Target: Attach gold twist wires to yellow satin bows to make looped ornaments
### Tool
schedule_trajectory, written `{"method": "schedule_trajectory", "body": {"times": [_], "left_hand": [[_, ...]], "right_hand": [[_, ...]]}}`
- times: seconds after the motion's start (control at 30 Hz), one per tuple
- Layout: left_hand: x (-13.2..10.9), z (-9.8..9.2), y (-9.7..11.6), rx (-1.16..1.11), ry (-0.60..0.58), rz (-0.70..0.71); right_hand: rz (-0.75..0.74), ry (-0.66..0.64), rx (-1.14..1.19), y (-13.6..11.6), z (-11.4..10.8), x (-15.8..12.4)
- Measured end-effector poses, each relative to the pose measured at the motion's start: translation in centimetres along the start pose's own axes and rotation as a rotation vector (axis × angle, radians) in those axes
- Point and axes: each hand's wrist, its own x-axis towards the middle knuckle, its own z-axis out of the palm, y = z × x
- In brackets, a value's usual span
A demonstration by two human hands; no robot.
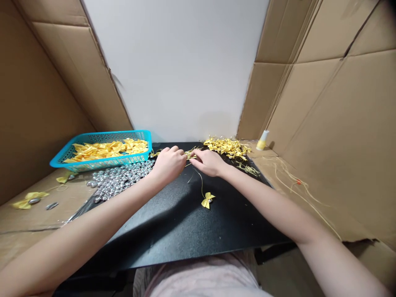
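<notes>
My left hand [168,163] and my right hand [208,161] meet at the back of a black mat [185,222], fingers pinched together on thin gold strings [191,154]. One gold string runs down from my right hand to a small yellow bow [207,200] lying on the mat. A heap of silver beads [119,178] lies just left of my left hand. A pile of finished yellow bows with gold strings [227,146] sits just beyond my right hand.
A blue plastic basket [102,164] full of yellow ribbon bows stands at the back left. Loose bows [29,199] lie on the cardboard at the far left. A small thread spool [262,140] and loose gold cord [297,185] are at the right. Cardboard walls enclose the area.
</notes>
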Motion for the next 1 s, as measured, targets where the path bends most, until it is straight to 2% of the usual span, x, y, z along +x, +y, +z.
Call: {"method": "schedule_trajectory", "body": {"times": [0.1,0.33,0.47,0.63,0.8,1.0], "left_hand": [[-0.1,0.0,0.0,-0.003,0.011,0.000],[-1.0,0.7,-0.1,-0.039,0.070,-0.078],[-1.8,2.0,-0.1,-0.276,0.110,-0.209],[-2.9,3.7,0.2,-0.494,0.106,-0.354],[-3.3,4.6,0.3,-0.826,0.105,-0.540],[-3.5,6.2,1.4,-1.387,0.074,-0.809]], "right_hand": [[0.013,-0.043,0.053,-0.3,0.2,0.1],[0.100,-0.013,-0.088,0.0,1.1,-0.2],[0.193,-0.024,-0.138,0.8,1.5,-0.8],[0.293,-0.012,-0.110,1.9,2.4,-1.6],[0.364,0.078,0.085,2.5,3.4,-2.3],[0.482,0.202,0.615,2.2,5.1,-2.7]]}}
